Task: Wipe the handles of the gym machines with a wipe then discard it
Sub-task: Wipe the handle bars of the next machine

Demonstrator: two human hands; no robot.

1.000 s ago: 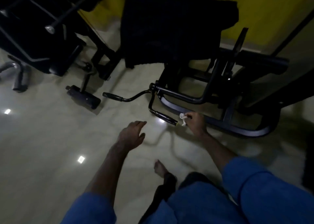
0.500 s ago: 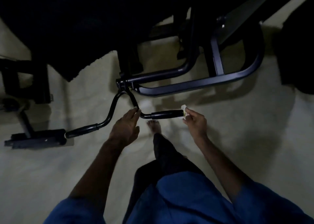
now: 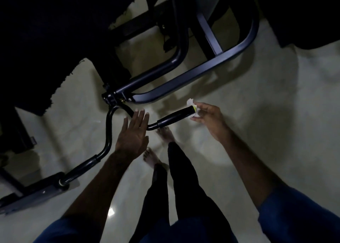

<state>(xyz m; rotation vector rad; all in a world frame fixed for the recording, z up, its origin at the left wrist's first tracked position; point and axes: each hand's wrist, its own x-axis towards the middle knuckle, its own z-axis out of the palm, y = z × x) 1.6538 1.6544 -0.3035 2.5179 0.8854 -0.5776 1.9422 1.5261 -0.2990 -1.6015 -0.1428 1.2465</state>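
Overhead, most of the gym machine (image 3: pixel 193 73) is swallowed by darkness: its far left body is a black mass with a ragged edge, and only the curved tubular frame running to the far right reads clearly against the pale floor (image 3: pixel 257 132). What that dark mass is cannot be told in this light.

From a pivot at the frame's near left end a bent bar (image 3: pixel 110 132) swings toward the person, carrying two padded grips. The left grip (image 3: pixel 81 169) lies near the left edge, its lower end meeting a dark base (image 3: pixel 31 196) that is cut off by the picture's border. The right grip (image 3: pixel 176 116) points to the right, probably so that its end faces the wiping hand.

The left hand (image 3: pixel 133 134) is spread flat, fingers straight and together, over the bare bar between the two grips; it seems placed to steady the bar, though whether it touches or merely hovers cannot be told.

The right hand (image 3: pixel 207 115) has its fingers and thumb curled about the wipe (image 3: pixel 191 102), a crumpled white scrap wrapped round the tip of the right grip, where a yellowish band shows. Most of the wipe is hidden behind grip and fingers. Judging by this, wiping is only starting at the grip's end.

Bare feet (image 3: pixel 163 134) stand just near of the bar, blurred.
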